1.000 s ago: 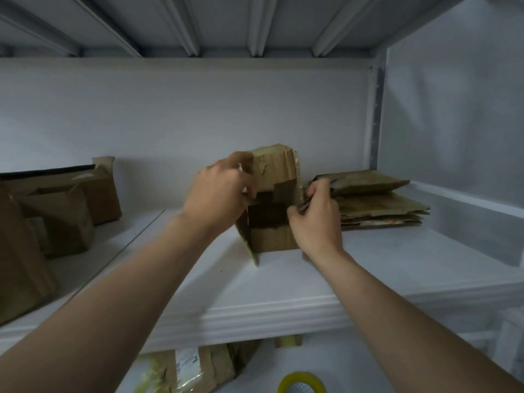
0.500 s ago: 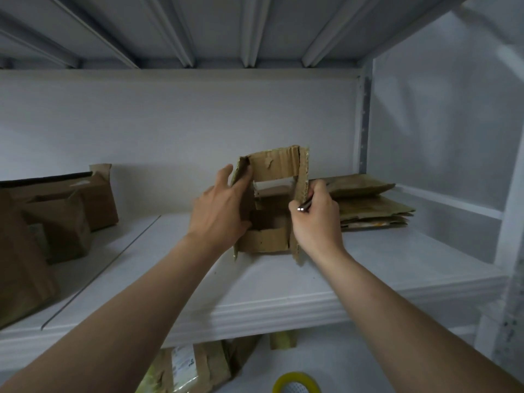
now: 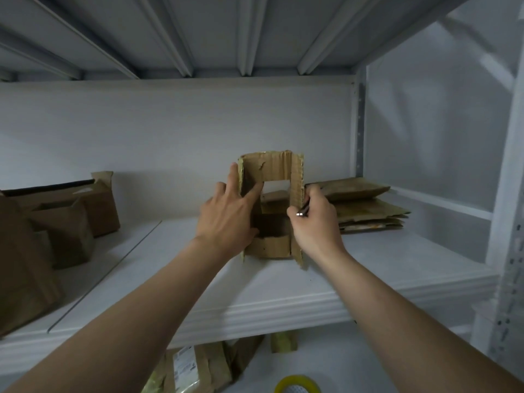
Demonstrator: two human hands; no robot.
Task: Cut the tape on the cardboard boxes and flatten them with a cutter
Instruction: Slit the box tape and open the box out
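Fingers (image 3: 234,177) of our left hand (image 3: 226,222) are stretching out nearly straight and spread, pressing flat against the left wall of the cardboard box (image 3: 268,170), and one fingertip is reaching into its open middle. Our right hand (image 3: 316,225) is curling its fingers round the cutter (image 3: 301,213) (only a slim dark body with a bright metal end is showing) and is touching the box's right wall.

The box is standing on end between our two hands. It is open front and back, so we are looking straight through it to the pale wall behind, and short flaps are spanning its top and bottom. Its lower edge is meeting the white shelf (image 3: 283,293), about midway along.

Just beside our right hand, a stack of flattened cardboard (image 3: 365,205) is lying on the same shelf. Well apart on the left, several unflattened boxes (image 3: 71,222) are sitting in a cluster. Below the shelf's front edge, more cardboard with a white label (image 3: 187,364) is lying on a lower level, and a yellow tape roll (image 3: 296,386) is showing at the bottom of our view.
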